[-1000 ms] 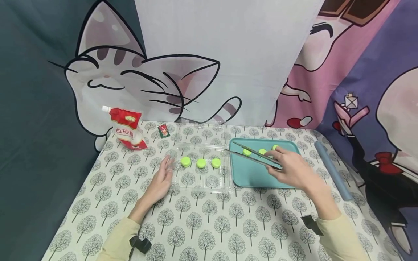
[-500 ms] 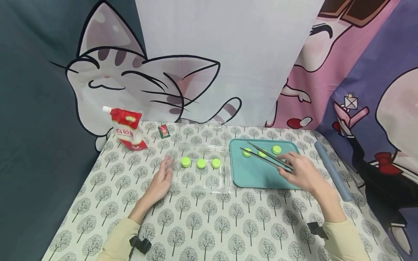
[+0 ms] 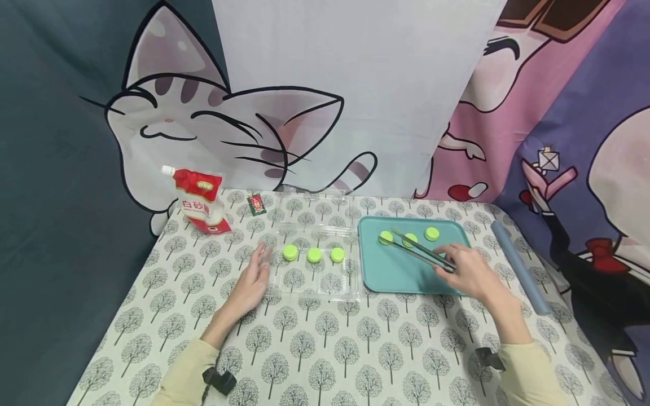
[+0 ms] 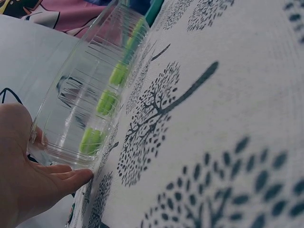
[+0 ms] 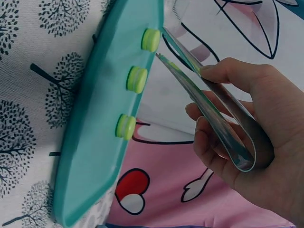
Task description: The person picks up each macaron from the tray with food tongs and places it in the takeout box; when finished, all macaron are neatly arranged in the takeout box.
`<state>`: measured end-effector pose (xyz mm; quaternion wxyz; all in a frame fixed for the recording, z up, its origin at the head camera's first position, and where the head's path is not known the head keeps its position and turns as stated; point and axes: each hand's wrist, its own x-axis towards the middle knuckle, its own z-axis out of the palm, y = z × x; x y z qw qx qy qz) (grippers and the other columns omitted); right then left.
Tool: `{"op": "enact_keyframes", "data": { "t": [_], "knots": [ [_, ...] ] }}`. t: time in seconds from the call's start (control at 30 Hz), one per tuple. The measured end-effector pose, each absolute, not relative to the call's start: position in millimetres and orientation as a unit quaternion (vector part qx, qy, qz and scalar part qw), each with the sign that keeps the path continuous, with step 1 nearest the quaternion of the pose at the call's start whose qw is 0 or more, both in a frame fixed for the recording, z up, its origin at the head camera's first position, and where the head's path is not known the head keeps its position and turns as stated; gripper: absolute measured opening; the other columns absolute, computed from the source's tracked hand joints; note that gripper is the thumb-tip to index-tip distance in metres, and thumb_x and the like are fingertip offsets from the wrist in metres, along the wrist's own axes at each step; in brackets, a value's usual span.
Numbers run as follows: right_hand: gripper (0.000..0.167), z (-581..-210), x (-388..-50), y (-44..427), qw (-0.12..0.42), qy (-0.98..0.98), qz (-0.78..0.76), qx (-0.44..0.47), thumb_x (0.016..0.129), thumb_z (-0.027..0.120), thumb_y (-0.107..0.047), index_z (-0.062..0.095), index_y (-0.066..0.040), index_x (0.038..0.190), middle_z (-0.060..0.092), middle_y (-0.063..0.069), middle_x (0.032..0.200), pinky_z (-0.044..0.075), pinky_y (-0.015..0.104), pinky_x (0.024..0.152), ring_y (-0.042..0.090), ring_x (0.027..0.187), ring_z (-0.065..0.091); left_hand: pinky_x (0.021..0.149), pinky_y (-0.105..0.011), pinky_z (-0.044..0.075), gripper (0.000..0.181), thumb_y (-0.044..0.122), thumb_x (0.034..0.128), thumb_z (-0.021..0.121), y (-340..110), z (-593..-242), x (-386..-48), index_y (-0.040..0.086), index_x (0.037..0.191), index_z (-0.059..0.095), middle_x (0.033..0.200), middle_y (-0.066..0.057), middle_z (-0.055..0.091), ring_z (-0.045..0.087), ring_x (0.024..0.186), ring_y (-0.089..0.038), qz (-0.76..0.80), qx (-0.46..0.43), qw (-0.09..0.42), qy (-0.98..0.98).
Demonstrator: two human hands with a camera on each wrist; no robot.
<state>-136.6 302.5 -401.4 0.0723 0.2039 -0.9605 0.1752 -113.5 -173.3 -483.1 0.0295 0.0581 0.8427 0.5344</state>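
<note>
My right hand [image 3: 469,270] holds metal tongs [image 5: 223,135] between thumb and fingers. Their two arms stand apart with nothing between them, and their tips hang above the left green macaron [image 3: 384,237] on the teal tray [image 3: 401,276]. Two more macarons, a middle one [image 5: 137,79] and a right one [image 3: 431,233], sit in the same row. At the left side of a clear plastic box [image 3: 315,293], my left hand [image 3: 251,279] touches its wall with fairly straight fingers. Inside that box lies another row of macarons [image 3: 313,255]. The hinged lid [image 3: 316,208] is folded back.
A red and white pouch [image 3: 200,200] with a white cap stands at the back left, a small red and green packet [image 3: 256,204] beside it. Right of the tray lies a blue-grey rod [image 3: 519,268]. A printed curtain [image 3: 365,84] hangs behind the table.
My right hand has moved right, taking the tongs from the box's edge to over the tray's left macaron. The right macaron has come into full view. My left hand stays put.
</note>
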Motion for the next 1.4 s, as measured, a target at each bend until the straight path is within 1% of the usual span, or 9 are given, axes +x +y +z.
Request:
{"op": "enact_keyframes", "data": {
  "t": [0.13, 0.27, 0.4, 0.53, 0.67, 0.87, 1.1, 1.27, 1.4],
  "knots": [
    [0.034, -405.6, -139.3, 303.6, 0.068, -0.962, 0.167, 0.207, 0.08, 0.078, -0.009, 0.071, 0.003, 0.11, 0.066, 0.008, 0.082, 0.048, 0.029, 0.06, 0.013, 0.068, 0.055, 0.124, -0.058, 0.026, 0.061, 0.011, 0.1086, 0.034, -173.4, -483.4, -113.2, 0.004, 0.162, 0.007, 0.165, -0.021, 0.029, 0.038, 0.147, -0.041, 0.534, 0.057, 0.028, 0.843],
    [0.032, -408.3, -141.0, 303.9, 0.07, -0.96, 0.163, 0.215, 0.08, 0.077, -0.009, 0.071, 0.003, 0.109, 0.066, 0.006, 0.081, 0.05, 0.031, 0.06, 0.014, 0.068, 0.057, 0.123, -0.057, 0.026, 0.06, 0.012, 0.1089, 0.034, -172.9, -483.1, -113.1, 0.004, 0.162, 0.007, 0.165, -0.02, 0.028, 0.038, 0.147, -0.041, 0.537, 0.057, 0.031, 0.841],
    [0.032, -409.5, -141.7, 304.6, 0.074, -0.958, 0.166, 0.224, 0.08, 0.076, -0.008, 0.071, 0.004, 0.109, 0.066, 0.006, 0.08, 0.049, 0.03, 0.06, 0.013, 0.068, 0.056, 0.123, -0.058, 0.027, 0.06, 0.012, 0.1092, 0.034, -172.3, -482.1, -113.1, 0.004, 0.162, 0.007, 0.165, -0.02, 0.027, 0.039, 0.146, -0.041, 0.533, 0.058, 0.032, 0.843],
    [0.033, -408.0, -141.3, 305.7, 0.07, -0.956, 0.179, 0.223, 0.082, 0.075, -0.007, 0.07, 0.004, 0.113, 0.065, 0.005, 0.081, 0.046, 0.026, 0.059, 0.011, 0.066, 0.053, 0.123, -0.057, 0.028, 0.06, 0.012, 0.1089, 0.034, -171.9, -481.3, -113.1, 0.004, 0.162, 0.007, 0.165, -0.02, 0.028, 0.04, 0.146, -0.041, 0.53, 0.058, 0.029, 0.845],
    [0.033, -404.0, -140.1, 305.4, 0.074, -0.954, 0.188, 0.221, 0.084, 0.074, -0.008, 0.069, 0.003, 0.115, 0.066, 0.005, 0.083, 0.047, 0.025, 0.059, 0.011, 0.067, 0.055, 0.123, -0.057, 0.028, 0.06, 0.011, 0.1086, 0.035, -171.8, -481.6, -113.2, 0.004, 0.162, 0.008, 0.164, -0.021, 0.029, 0.04, 0.145, -0.041, 0.531, 0.059, 0.028, 0.845],
    [0.032, -395.4, -136.7, 299.9, 0.109, -0.948, 0.191, 0.23, 0.084, 0.075, -0.008, 0.07, 0.0, 0.114, 0.068, 0.006, 0.085, 0.05, 0.026, 0.057, 0.012, 0.068, 0.059, 0.123, -0.056, 0.028, 0.06, 0.012, 0.1088, 0.034, -172.3, -482.7, -113.4, 0.004, 0.162, 0.008, 0.164, -0.021, 0.029, 0.04, 0.145, -0.041, 0.531, 0.059, 0.027, 0.845],
    [0.033, -383.6, -133.1, 282.8, 0.148, -0.934, 0.19, 0.265, 0.082, 0.077, -0.009, 0.072, -0.003, 0.113, 0.072, 0.007, 0.092, 0.057, 0.032, 0.062, 0.019, 0.074, 0.067, 0.123, -0.057, 0.027, 0.06, 0.013, 0.1093, 0.034, -172.8, -482.9, -112.7, 0.005, 0.162, 0.007, 0.165, -0.021, 0.029, 0.039, 0.146, -0.041, 0.531, 0.054, 0.03, 0.845],
    [0.032, -378.2, -133.5, 264.1, 0.162, -0.913, 0.205, 0.312, 0.08, 0.079, -0.007, 0.072, -0.001, 0.111, 0.069, 0.004, 0.084, 0.054, 0.024, 0.057, 0.011, 0.068, 0.062, 0.124, -0.057, 0.026, 0.06, 0.014, 0.1094, 0.033, -172.2, -482.3, -112.6, 0.005, 0.162, 0.007, 0.165, -0.02, 0.028, 0.038, 0.147, -0.04, 0.532, 0.051, 0.034, 0.844],
    [0.032, -375.3, -133.3, 247.5, 0.135, -0.91, 0.207, 0.334, 0.082, 0.078, -0.008, 0.072, -0.003, 0.112, 0.065, -0.001, 0.081, 0.049, 0.02, 0.054, 0.007, 0.064, 0.054, 0.124, -0.056, 0.026, 0.06, 0.013, 0.1092, 0.033, -171.2, -481.9, -112.7, 0.005, 0.162, 0.007, 0.164, -0.021, 0.028, 0.038, 0.147, -0.041, 0.535, 0.052, 0.032, 0.843]
  ]
}}
